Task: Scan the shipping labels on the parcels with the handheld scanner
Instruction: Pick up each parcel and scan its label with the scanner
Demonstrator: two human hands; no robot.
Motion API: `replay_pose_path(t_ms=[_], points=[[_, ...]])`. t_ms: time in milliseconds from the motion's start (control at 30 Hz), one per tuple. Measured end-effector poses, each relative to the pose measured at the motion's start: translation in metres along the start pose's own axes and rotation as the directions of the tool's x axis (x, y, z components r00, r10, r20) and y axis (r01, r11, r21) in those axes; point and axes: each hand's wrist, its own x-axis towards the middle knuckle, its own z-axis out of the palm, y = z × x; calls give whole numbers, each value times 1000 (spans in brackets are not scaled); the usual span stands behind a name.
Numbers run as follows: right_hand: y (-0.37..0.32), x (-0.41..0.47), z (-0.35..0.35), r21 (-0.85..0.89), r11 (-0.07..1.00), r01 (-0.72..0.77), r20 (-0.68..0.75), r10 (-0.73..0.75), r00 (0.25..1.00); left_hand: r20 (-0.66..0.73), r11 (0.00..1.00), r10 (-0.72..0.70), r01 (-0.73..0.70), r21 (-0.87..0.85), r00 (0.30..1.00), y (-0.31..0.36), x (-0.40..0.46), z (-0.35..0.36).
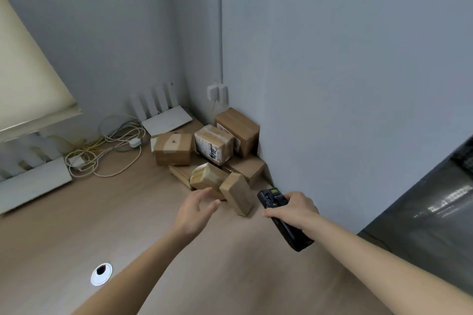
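Several brown cardboard parcels are piled in the corner of a wooden desk [128,212] against the wall. One taped parcel [214,144] shows a white shipping label with black marks. A small upright box [238,193] and a tape-wrapped parcel [206,178] stand nearest to me. My left hand [195,208] is open, fingers spread, just short of the tape-wrapped parcel. My right hand [294,210] grips a black handheld scanner [280,215], its head pointing toward the pile, to the right of the small upright box.
A white router [163,115] with antennas and a tangle of white and yellow cables [107,151] lie at the back left. Another white device [33,181] sits at the far left. A cable grommet [101,273] is in the desk. A dark surface [430,212] lies beyond the right edge.
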Motion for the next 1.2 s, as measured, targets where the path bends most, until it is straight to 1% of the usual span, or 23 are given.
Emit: replay_pose_path(t_ms=[100,200,300,367,433,633,733,867,967,1067,1200], points=[[13,51,18,64,997,-46,44,43,998,-1,999,22,-22,24,1000,-6,37,25],[21,94,36,171,982,-85,124,64,990,0,1000,3,-3,16,1000,-13,69,49],[25,125,55,297,944,-146,219,82,972,1,1000,-19,18,22,1000,-19,91,69],[26,140,67,384,906,-175,247,82,965,1,999,-37,37,38,999,-23,100,77],[26,152,77,431,883,-185,261,75,963,2,997,-48,48,64,999,-28,105,82],[25,169,86,498,849,-174,243,56,968,-46,988,-61,67,137,997,-35,109,89],[31,168,78,507,845,-172,237,55,970,-43,987,-97,102,126,994,-32,107,93],[37,158,67,536,830,-155,237,28,971,-75,991,-129,131,30,989,-25,98,95],[40,142,59,545,830,-119,206,4,978,-93,987,-155,150,-60,984,-16,83,95],[46,121,51,535,843,-57,155,-31,987,-114,979,-173,158,-128,978,-7,62,93],[54,75,41,515,855,58,87,-119,989,-184,973,-143,105,-203,972,2,22,84]])
